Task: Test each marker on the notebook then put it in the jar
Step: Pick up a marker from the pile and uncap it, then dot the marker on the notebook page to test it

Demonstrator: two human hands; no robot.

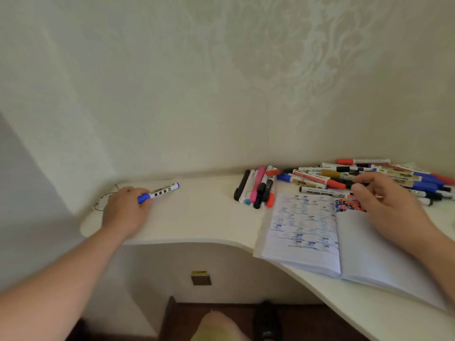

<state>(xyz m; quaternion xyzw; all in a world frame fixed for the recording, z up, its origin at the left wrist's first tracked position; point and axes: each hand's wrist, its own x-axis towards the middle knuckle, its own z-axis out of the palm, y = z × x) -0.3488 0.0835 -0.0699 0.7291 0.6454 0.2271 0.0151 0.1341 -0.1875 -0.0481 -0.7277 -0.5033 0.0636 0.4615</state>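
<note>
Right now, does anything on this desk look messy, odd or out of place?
Mostly the loose pile of markers sprawled at all angles against the wall, behind the open notebook. One blue-capped marker is far off to the left, gripped by the left hand. No jar is in view. Nothing looks spilled or broken.

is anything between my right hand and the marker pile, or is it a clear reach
Nothing visible blocks it. The right hand hovers over the far edge of the open notebook, fingertips already at the marker pile just beyond. The left hand holds a blue-capped marker far off to the side.
</note>
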